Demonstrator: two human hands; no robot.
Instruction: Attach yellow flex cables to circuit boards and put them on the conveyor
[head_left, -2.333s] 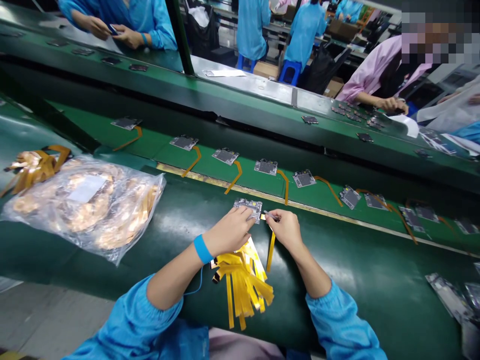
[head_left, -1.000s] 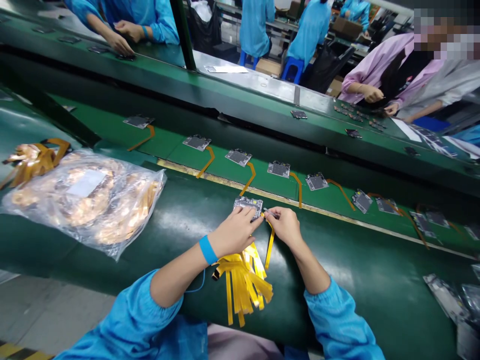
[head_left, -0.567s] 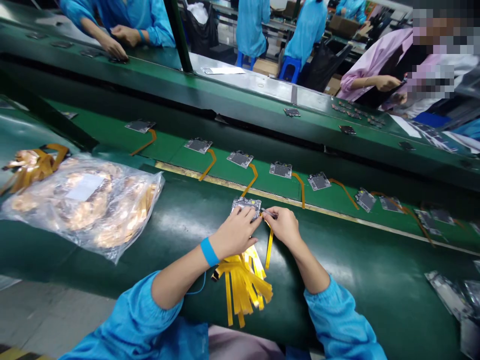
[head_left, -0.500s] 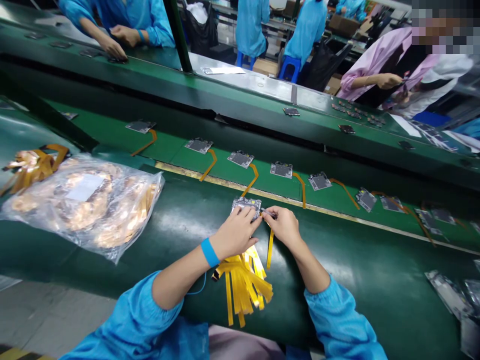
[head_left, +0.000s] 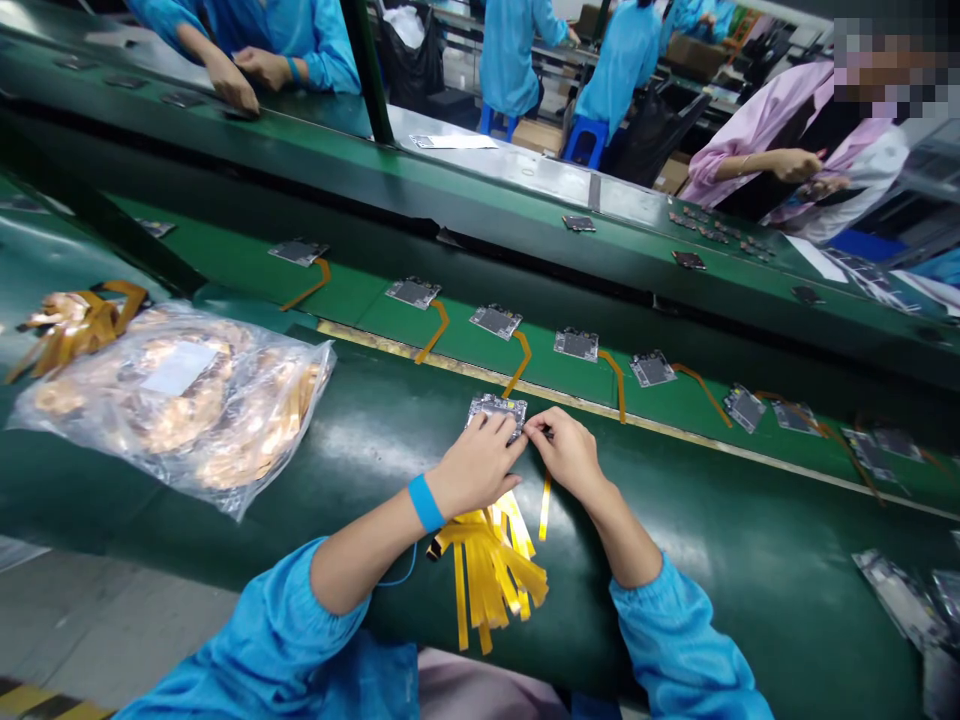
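Observation:
A small circuit board [head_left: 496, 405] lies flat on the near green worktop. My left hand [head_left: 480, 460] rests over its near side, fingers stretched out and touching it, thumb apart. At the board's right edge, my right hand [head_left: 564, 448] pinches an orange flat ribbon cable [head_left: 545, 510] with thumb and forefinger. The cable's free length hangs out below that hand; its upper end is hidden by the fingers, so I cannot tell whether it is joined to the board. Just below my left hand is a fanned bunch of yellow-orange ribbon cables [head_left: 484, 565].
Several boards with ribbon cables lie along the green belt [head_left: 360, 305] beyond. On the left are a clear bag [head_left: 247, 400] of coppery cables and a loose cable bunch [head_left: 79, 320]. Bagged parts [head_left: 896, 595] sit at right. Co-workers [head_left: 262, 60] work across the line.
The boards on the near belt have shifted slightly right, and those on the far belt slightly left. The view has shifted a little. My hands stay at the same board, right fingers pinched closer in.

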